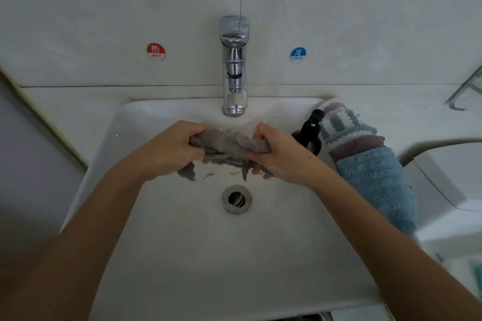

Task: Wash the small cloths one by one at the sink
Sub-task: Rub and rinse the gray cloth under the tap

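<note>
Grey terry cloth (229, 147), bunched, held mid-frame over the white ceramic sink (161, 229), below the chrome faucet (234, 68). Left hand (167, 150) grips its left end, fingers curled round the fabric; right hand (276, 154) grips the right end the same way. Two round wall stickers: red "HOT" (156, 51) upper left, blue "COLD" (297, 54) upper right. Three more cloths on the sink's right rim: striped (341, 122), mauve (357, 144), blue (378, 185). One black pump bottle (310, 130) beside them. One drain (236, 199), centre.
</note>
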A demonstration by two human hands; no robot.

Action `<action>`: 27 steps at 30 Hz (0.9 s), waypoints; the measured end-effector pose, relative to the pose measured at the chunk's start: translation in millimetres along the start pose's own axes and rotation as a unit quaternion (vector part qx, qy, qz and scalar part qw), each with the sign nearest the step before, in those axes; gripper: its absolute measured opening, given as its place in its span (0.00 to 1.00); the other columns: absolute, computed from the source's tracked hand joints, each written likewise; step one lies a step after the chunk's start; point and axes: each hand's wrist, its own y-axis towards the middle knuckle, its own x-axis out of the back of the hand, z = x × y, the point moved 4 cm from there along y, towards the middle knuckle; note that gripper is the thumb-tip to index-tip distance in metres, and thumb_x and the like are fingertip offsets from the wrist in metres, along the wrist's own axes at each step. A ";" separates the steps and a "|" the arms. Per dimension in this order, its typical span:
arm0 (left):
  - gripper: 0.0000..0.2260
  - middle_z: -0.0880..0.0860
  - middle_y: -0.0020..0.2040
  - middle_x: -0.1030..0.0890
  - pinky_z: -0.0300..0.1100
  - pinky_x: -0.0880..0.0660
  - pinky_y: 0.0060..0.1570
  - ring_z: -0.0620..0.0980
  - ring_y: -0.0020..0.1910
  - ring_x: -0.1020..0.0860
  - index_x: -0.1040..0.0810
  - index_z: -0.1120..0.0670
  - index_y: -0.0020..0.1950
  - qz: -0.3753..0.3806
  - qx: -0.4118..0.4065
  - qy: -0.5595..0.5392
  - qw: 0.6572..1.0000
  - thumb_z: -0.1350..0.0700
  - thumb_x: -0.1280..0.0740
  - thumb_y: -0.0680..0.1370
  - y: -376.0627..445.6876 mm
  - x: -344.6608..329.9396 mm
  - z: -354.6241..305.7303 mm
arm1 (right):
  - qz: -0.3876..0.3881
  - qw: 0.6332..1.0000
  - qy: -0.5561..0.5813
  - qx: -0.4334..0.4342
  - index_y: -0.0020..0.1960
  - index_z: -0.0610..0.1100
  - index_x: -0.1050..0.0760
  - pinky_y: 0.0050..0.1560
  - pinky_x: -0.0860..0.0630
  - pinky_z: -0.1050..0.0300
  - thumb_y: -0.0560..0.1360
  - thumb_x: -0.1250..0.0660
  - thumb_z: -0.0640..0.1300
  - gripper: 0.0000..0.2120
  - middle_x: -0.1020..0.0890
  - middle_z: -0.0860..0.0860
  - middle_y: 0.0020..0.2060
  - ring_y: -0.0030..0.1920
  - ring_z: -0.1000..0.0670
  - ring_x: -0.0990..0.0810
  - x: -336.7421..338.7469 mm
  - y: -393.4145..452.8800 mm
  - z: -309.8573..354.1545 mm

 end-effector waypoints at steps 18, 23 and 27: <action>0.18 0.49 0.28 0.31 0.41 0.33 0.29 0.45 0.26 0.35 0.25 0.57 0.42 -0.013 0.033 -0.095 0.995 0.47 0.45 0.83 -3.6 -2.1 -7.3 | -0.044 0.995 0.060 0.060 0.35 0.47 0.36 0.30 0.39 0.65 0.79 0.37 0.56 0.19 0.36 0.57 0.27 0.28 0.58 0.38 7.8 -2.5 10.9; 0.09 0.49 0.28 0.30 0.38 0.33 0.25 0.43 0.22 0.36 0.23 0.52 0.45 0.007 0.061 -0.043 0.997 0.49 0.36 0.80 -0.1 -17.4 -2.9 | -0.052 0.998 0.028 0.011 0.49 0.49 0.32 0.35 0.28 0.52 0.75 0.29 0.49 0.11 0.26 0.45 0.38 0.36 0.53 0.30 7.9 -2.0 0.6; 0.07 0.44 0.29 0.25 0.35 0.32 0.25 0.40 0.23 0.30 0.20 0.50 0.48 0.026 0.053 -0.028 0.998 0.47 0.31 0.75 0.4 -19.9 -3.7 | -0.029 0.999 0.002 -0.033 0.64 0.47 0.27 0.50 0.21 0.56 0.72 0.26 0.49 0.23 0.21 0.48 0.52 0.51 0.50 0.20 11.2 -1.5 -0.3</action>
